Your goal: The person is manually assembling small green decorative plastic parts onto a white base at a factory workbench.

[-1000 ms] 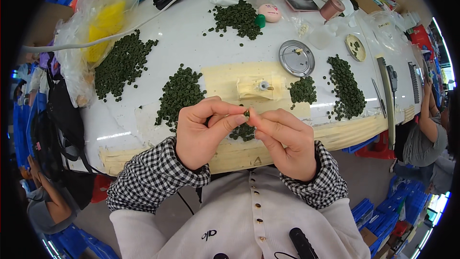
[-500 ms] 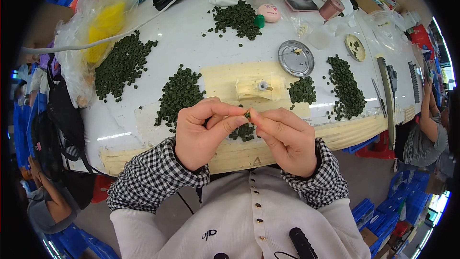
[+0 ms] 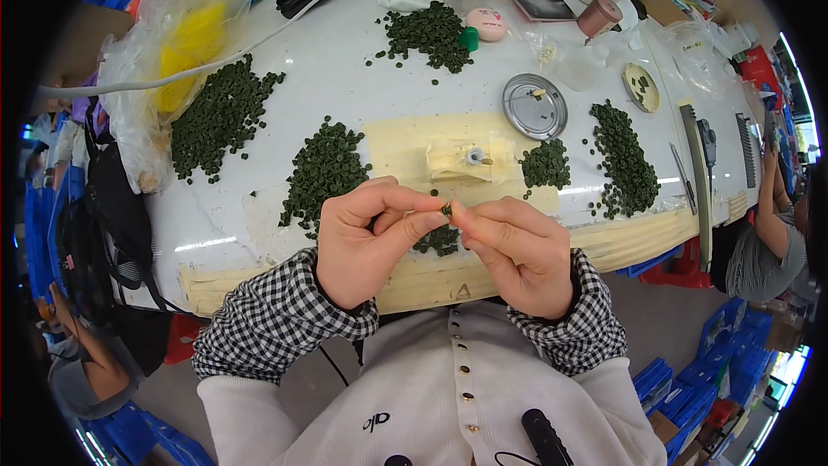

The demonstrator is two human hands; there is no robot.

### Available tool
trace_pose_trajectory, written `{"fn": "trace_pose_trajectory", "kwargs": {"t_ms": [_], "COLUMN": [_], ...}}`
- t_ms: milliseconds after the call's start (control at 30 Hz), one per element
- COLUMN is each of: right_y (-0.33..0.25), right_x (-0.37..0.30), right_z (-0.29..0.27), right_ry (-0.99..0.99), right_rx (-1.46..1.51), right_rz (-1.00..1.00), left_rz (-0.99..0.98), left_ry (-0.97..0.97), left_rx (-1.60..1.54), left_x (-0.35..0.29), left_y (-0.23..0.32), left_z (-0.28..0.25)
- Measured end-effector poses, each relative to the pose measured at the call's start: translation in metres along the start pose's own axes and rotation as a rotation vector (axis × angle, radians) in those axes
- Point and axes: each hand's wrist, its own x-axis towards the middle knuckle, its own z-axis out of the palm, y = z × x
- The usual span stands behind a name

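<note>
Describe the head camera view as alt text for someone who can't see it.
A person's left hand and right hand hold a tiny green piece between them above a white table. Heaps of small dark green pieces lie on it, with a pale yellow block beyond the hands and a round metal dish farther right.

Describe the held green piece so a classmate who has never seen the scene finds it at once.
Find the white table, then the left hand and right hand meeting above its near side. The green piece is tiny, pinched where they meet. The heaped pieces around it lie on the table; this one is held up.
</note>
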Motion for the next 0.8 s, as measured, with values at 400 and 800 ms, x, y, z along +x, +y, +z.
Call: {"fn": "trace_pose_trajectory", "kwargs": {"t_ms": [400, 800], "right_y": [0.001, -0.017], "right_x": [0.001, 0.0], "right_z": [-0.001, -0.011], "right_ry": [-0.001, -0.092], "right_rx": [0.009, 0.132], "right_rz": [0.015, 0.037], "left_rz": [0.012, -0.094], "left_ry": [0.01, -0.358], "left_rx": [0.067, 0.535], "left_x": [0.001, 0.017], "left_y": [0.001, 0.019], "left_z": [-0.001, -0.017]}}
